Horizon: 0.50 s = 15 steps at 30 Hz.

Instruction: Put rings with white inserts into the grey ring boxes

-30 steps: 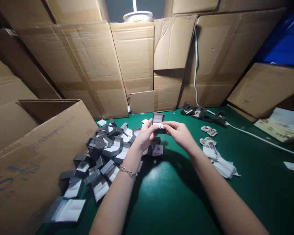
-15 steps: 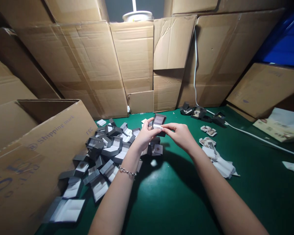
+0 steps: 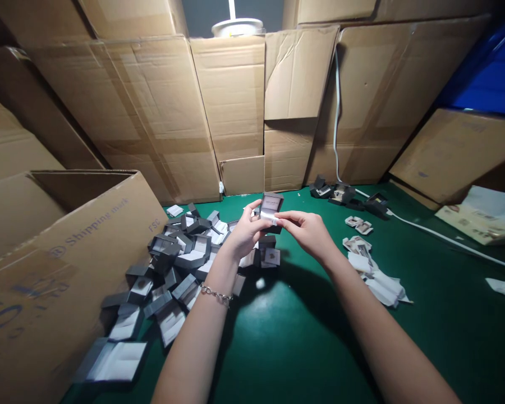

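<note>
My left hand (image 3: 244,231) is wrapped round a small dark jewellery box (image 3: 272,202), held above the table with its lid raised. Inside the box a pale insert shows. The fingertips of my right hand (image 3: 303,229) are pinched at the box's front right, by a small white piece (image 3: 274,221) too small to make out. Left of and below my hands lies a heap of similar open boxes (image 3: 193,251) with white linings. One box with a small brownish item on its insert (image 3: 271,257) sits just under my left hand.
A large open carton (image 3: 138,224) stands at the left. Several dark boxes (image 3: 340,193) lie at the back right, with small pale pads (image 3: 359,224) and crumpled white paper (image 3: 379,280) nearer. A white cable (image 3: 437,228) crosses the green table (image 3: 294,348). Stacked cartons (image 3: 231,101) wall the back.
Both hands and the held box have shifted very slightly left. The grip on the box looks the same, and the heap has not moved.
</note>
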Motion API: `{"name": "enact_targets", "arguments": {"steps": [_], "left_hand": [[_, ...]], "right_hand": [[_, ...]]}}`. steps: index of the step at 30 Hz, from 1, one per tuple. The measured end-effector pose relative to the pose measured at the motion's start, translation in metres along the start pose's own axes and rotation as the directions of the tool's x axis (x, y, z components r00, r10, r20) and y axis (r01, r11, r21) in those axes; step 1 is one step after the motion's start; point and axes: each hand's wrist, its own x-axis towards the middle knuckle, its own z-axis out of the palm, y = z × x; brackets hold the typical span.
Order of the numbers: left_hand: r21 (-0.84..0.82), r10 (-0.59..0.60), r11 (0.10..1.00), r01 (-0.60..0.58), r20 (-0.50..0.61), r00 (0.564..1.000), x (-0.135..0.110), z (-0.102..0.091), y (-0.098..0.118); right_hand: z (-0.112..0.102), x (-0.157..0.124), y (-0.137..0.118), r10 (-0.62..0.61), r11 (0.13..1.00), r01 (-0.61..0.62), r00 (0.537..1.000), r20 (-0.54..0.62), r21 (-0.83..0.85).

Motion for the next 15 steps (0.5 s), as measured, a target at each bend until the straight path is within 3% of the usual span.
{"name": "enact_targets", "arguments": {"steps": [4, 10, 15], "left_hand": [[0.013, -0.003, 1.0, 0.003, -0.028, 1.0, -0.001, 0.005, 0.002], [-0.016, -0.01, 1.0, 0.008, -0.167, 0.986, -0.001, 0.017, 0.005], [-0.002, -0.004, 1.0, 0.003, -0.252, 0.968, 0.002, 0.018, -0.002]], "right_hand": [[0.003, -0.002, -0.002, -0.014, 1.0, 0.014, 0.999, -0.051, 0.0], [0.012, -0.003, 0.002, -0.094, 0.995, 0.092, 0.985, -0.143, -0.026], [0.015, 0.0, 0.009, -0.196, 0.977, 0.184, 0.974, -0.113, -0.113]]}}
